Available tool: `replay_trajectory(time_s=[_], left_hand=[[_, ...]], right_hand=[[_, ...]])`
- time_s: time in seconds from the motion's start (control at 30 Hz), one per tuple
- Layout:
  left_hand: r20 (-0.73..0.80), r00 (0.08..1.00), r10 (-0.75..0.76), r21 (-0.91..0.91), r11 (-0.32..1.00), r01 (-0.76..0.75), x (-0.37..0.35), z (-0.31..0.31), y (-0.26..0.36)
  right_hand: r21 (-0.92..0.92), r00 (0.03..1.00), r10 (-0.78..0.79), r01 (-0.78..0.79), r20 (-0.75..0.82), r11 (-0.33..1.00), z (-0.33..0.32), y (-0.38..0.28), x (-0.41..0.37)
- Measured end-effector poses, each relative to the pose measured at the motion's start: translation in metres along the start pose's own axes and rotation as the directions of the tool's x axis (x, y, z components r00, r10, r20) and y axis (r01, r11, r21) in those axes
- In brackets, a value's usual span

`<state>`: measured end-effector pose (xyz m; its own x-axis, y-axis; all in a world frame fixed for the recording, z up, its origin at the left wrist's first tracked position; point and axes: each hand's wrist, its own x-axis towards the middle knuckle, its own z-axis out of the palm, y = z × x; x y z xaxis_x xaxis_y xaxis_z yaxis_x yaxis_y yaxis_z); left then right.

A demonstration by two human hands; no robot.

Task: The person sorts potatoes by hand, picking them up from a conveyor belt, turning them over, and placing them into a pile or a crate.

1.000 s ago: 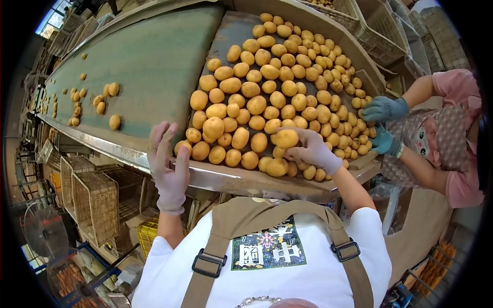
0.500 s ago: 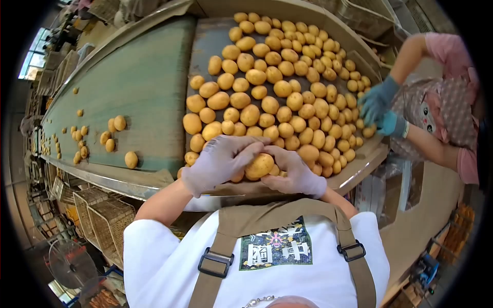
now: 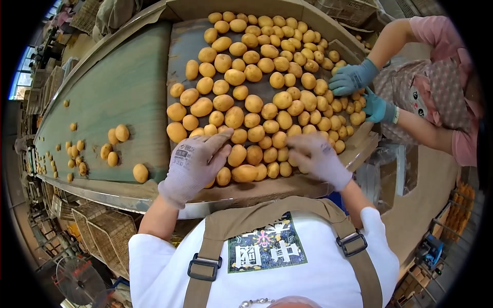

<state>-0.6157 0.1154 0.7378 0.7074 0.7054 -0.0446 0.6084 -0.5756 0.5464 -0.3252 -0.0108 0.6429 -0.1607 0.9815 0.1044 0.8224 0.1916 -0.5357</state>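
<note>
Many yellow potatoes (image 3: 234, 117) lie close together on a grey sorting surface (image 3: 181, 56). My left hand (image 3: 195, 161), in a pale knitted glove, rests at the near left of the pile with its fingers stretched over the potatoes and nothing held. To the right, my right hand (image 3: 321, 160) wears a matching glove; its fingers are apart and slightly blurred above the potatoes, also holding nothing. Between both hands, an oblong potato (image 3: 245, 173) lies by the near rim, with several others around it.
A green conveyor belt (image 3: 110, 97) adjoins the sorting surface on the left, carrying scattered potatoes. Across on the right, a co-worker's blue-gloved hands (image 3: 354, 78) touch the far potatoes. A metal edge (image 3: 197, 210) runs before me. Wicker baskets (image 3: 110, 228) stand below left.
Both hands were together around one potato; they have let it go and moved apart, left and right. The whole view has shifted slightly. The co-worker's hands have moved farther over the potatoes.
</note>
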Motion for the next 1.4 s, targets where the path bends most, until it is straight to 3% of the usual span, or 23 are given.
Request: replay_trajectory(time_s=[0.13,0.23,0.27,0.33,0.4,0.47,0.53,0.57,0.6,0.7,0.73,0.8,0.87,0.9,0.93,0.97,1.0,1.07,1.13,1.2,1.3,1.33,1.4], left_hand=[[-0.009,1.000,-0.015,-0.025,1.000,0.014,-0.003,0.002,0.005],[-0.010,1.000,-0.018,-0.036,0.999,0.018,-0.006,0.002,0.009],[-0.012,1.000,-0.013,-0.039,0.999,0.013,-0.005,0.003,0.010],[0.008,0.999,-0.033,-0.063,0.997,0.033,-0.005,0.003,0.011],[0.007,0.999,-0.036,-0.070,0.997,0.036,-0.004,0.000,0.013],[0.000,1.000,-0.017,-0.091,0.996,0.017,-0.005,0.001,0.009],[-0.009,1.000,-0.009,-0.105,0.994,0.008,-0.006,0.003,0.008],[-0.023,0.999,0.024,-0.063,0.998,-0.025,-0.006,0.002,0.007],[-0.039,0.999,0.026,-0.071,0.997,-0.028,-0.004,0.000,0.007],[0.012,0.999,-0.034,-0.132,0.991,0.035,-0.008,-0.006,0.009],[0.103,0.990,-0.097,-0.394,0.910,0.130,-0.009,-0.004,0.005],[0.307,0.942,-0.133,-0.786,0.523,0.330,-0.012,-0.003,-0.002],[0.443,0.897,-0.004,-0.875,-0.222,0.431,-0.006,-0.010,0.000],[0.392,0.915,0.093,-0.849,-0.347,0.399,-0.007,-0.004,-0.006],[0.412,0.910,-0.056,-0.856,-0.366,0.365,-0.001,-0.012,0.010],[0.450,0.891,-0.062,-0.816,-0.435,0.382,-0.003,-0.010,-0.005],[0.482,0.874,-0.059,-0.772,-0.499,0.392,-0.005,-0.007,-0.020],[0.415,0.910,-0.018,-0.753,-0.568,0.332,-0.007,-0.011,-0.023],[0.268,0.962,-0.050,-0.834,-0.512,0.206,-0.013,-0.021,-0.017],[0.190,0.981,-0.031,-0.850,-0.506,0.148,-0.016,-0.026,-0.014],[0.162,0.979,-0.126,-0.897,-0.433,0.093,-0.021,-0.023,-0.017],[0.175,0.970,-0.171,-0.895,-0.438,0.084,-0.026,-0.026,-0.016],[0.181,0.961,-0.208,-0.878,-0.475,0.062,-0.025,-0.021,-0.021]], right_hand=[[-0.042,0.984,0.054,-0.062,-0.169,0.997,-0.010,0.021,0.042],[-0.047,0.992,-0.110,0.108,-0.057,0.993,0.006,-0.001,0.060],[0.040,0.994,-0.029,0.025,0.106,0.999,-0.002,-0.004,0.066],[0.278,0.976,0.181,-0.208,0.118,0.938,-0.011,0.030,0.088],[0.183,0.922,0.377,-0.358,-0.085,0.916,-0.034,0.070,0.119],[-0.102,0.815,0.561,-0.576,-0.147,0.811,-0.036,0.114,0.145],[0.168,0.743,0.669,-0.662,0.017,0.730,-0.030,0.134,0.153],[0.194,0.780,0.625,-0.619,0.036,0.761,-0.028,0.141,0.153],[0.204,0.787,0.613,-0.591,-0.066,0.781,-0.017,0.144,0.149],[0.386,0.824,0.563,-0.501,-0.062,0.775,-0.023,0.130,0.139],[0.526,0.809,0.575,-0.439,-0.121,0.728,-0.027,0.111,0.136],[0.731,0.865,0.457,-0.172,-0.209,0.660,-0.024,0.062,0.134],[0.685,0.961,0.119,0.087,-0.248,0.723,-0.028,-0.006,0.130],[0.624,0.986,-0.058,0.142,-0.153,0.769,-0.043,-0.028,0.133],[0.562,0.973,-0.226,0.212,-0.047,0.799,-0.051,-0.042,0.135],[0.510,0.958,-0.218,0.284,-0.187,0.812,-0.030,-0.029,0.148],[0.293,0.961,-0.113,0.187,-0.252,0.937,-0.023,-0.016,0.159],[-0.210,0.999,-0.009,0.016,0.036,0.977,0.027,0.009,0.158],[-0.117,0.994,-0.106,0.109,0.031,0.987,-0.001,-0.022,0.149],[0.491,0.950,0.001,-0.163,0.313,0.856,-0.035,-0.017,0.180],[0.220,0.976,0.077,-0.031,-0.204,0.975,-0.042,0.024,0.259],[0.222,0.954,0.105,-0.042,-0.280,0.974,-0.040,0.039,0.290],[0.282,0.891,0.388,-0.319,-0.235,0.905,-0.013,0.090,0.354]])
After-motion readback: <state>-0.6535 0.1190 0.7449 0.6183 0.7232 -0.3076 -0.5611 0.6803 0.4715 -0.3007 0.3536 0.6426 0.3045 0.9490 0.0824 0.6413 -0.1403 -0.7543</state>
